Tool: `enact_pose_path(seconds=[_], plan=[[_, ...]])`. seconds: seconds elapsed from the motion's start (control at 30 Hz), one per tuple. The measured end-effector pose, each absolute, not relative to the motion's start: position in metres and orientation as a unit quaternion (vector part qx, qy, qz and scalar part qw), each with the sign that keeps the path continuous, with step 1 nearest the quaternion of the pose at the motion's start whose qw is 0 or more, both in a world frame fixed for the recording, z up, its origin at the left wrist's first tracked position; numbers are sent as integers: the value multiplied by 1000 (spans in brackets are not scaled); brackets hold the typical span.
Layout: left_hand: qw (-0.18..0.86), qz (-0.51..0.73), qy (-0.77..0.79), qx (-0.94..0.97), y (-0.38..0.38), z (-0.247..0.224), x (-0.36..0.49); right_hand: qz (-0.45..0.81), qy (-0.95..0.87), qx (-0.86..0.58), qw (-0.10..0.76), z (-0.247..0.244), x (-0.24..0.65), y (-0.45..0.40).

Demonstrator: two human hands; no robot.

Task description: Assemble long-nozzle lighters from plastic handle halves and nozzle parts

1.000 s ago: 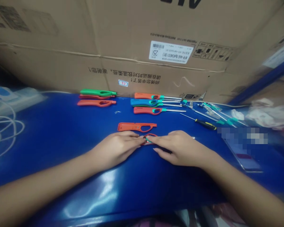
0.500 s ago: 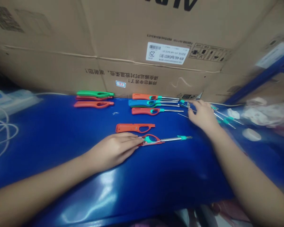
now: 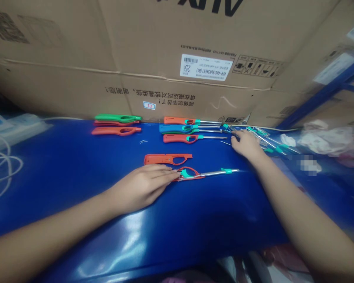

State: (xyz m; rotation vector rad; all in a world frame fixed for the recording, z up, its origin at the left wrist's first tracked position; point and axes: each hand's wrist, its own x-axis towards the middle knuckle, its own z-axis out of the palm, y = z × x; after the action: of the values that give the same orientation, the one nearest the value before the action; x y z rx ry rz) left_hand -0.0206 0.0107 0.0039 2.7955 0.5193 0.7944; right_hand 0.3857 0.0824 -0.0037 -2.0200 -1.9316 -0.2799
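Note:
My left hand (image 3: 146, 185) is closed over the handle of an opened red gas lighter (image 3: 191, 177). Its inner parts show, with a teal trigger and a metal tube that carries a teal piece near the tip. Just behind it lies a loose orange handle half (image 3: 181, 158). My right hand (image 3: 247, 144) is at the near side of a group of metal tubes with teal pieces (image 3: 261, 134), its fingers bent together at a small dark part (image 3: 235, 135). What it grips is mostly hidden by the fingers.
Several lighters with tubes (image 3: 179, 138) lie in a row along the back. Green and red handle shells (image 3: 118, 130) are stacked to their left. A large cardboard box (image 3: 85, 59) stands behind the blue table (image 3: 177, 236). White cable (image 3: 1, 169) lies at left, crumpled plastic (image 3: 320, 139) at right.
My right hand has moved slightly left and its fingers have drawn in around the small part. My left hand stays on the red lighter.

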Motion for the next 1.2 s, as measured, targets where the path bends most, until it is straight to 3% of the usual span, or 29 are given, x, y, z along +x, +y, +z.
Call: enact_pose_path(seconds=[0.3,0.4,0.47,0.7,0.9,1.07,1.2], plan=[[101,314,204,922,8,4,-18,-82,-658,-659,356,39,351,61],[86,368,268,886,7,9,-17,-5,-705,-594,387,46,312,39],[90,386,296,869,6,12,-15,118,-758,-487,417,46,281,20],[117,366,235,893,9,7,-15,250,-861,-316,309,34,227,-26],[112,358,242,895,9,6,-16,204,-877,-345,267,32,241,-16],[112,319,285,897,10,8,-15,145,-900,-370,177,28,243,-13],[110,314,282,900,10,8,-15,170,-890,-382,184,26,242,-14]])
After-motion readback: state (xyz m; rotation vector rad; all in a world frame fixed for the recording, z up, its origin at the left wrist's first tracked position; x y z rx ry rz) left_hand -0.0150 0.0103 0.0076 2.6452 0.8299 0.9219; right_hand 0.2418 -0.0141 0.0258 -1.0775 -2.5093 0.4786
